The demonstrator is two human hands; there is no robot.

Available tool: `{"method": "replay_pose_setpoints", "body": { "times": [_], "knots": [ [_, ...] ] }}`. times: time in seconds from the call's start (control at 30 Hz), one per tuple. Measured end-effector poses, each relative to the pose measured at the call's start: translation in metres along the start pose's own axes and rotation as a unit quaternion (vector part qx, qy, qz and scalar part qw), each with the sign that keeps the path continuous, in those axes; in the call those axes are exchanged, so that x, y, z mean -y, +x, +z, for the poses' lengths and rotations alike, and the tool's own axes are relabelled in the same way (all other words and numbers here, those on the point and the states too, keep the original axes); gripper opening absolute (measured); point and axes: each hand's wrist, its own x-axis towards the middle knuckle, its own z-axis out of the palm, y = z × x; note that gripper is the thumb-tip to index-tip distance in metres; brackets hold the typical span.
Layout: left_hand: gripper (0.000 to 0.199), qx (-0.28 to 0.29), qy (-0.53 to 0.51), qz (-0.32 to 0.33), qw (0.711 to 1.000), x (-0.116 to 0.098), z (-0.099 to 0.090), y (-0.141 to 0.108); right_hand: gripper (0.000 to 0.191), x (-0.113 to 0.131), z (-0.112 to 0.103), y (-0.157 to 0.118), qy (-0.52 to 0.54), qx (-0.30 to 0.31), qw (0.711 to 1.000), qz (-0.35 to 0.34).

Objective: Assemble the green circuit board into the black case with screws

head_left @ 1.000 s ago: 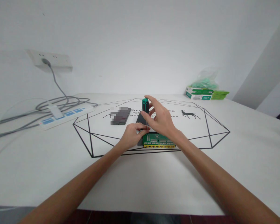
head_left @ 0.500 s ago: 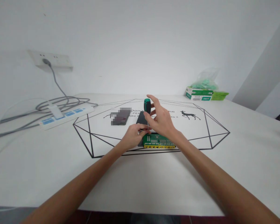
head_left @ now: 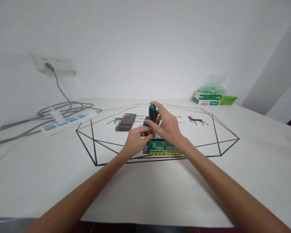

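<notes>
A screwdriver point(head_left: 152, 113) with a green and black handle stands nearly upright over the green circuit board point(head_left: 163, 146). My right hand point(head_left: 169, 125) grips its handle, one finger bent over the top. My left hand point(head_left: 135, 139) pinches around the lower shaft, just above the board's left part. The shaft's tip comes down onto the board; what lies under it is too small to make out. A yellow strip point(head_left: 165, 154) runs along the board's near edge. Behind my fingers lies a dark flat piece point(head_left: 146, 122), partly hidden.
A dark phone-like slab point(head_left: 127, 122), partly pixelated, lies left of my hands. Farther left are a white power strip point(head_left: 70, 122) and coiled grey cables point(head_left: 60, 108). Green and white boxes point(head_left: 207, 98) with a plastic bag point(head_left: 213, 84) stand at the back right, by the wall.
My left fingers have risen from the board to the screwdriver's shaft, uncovering more of the shaft's lower end. My right index finger has lowered and curled over the handle's top.
</notes>
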Motion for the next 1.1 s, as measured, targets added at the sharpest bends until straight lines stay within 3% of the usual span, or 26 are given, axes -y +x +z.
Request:
{"method": "replay_pose_setpoints", "body": {
  "times": [0.67,1.1],
  "knots": [
    [0.017,0.035,0.018,-0.014,0.999,-0.0082,0.0003,-0.0013,0.056,0.0049,-0.0017,-0.0042,-0.026,0.004,0.999,-0.021],
    [0.015,0.020,0.020,0.011,1.000,-0.0022,0.0054,-0.0036,0.057,0.0001,0.0012,-0.0072,-0.047,-0.016,0.998,-0.031]
  ]
}}
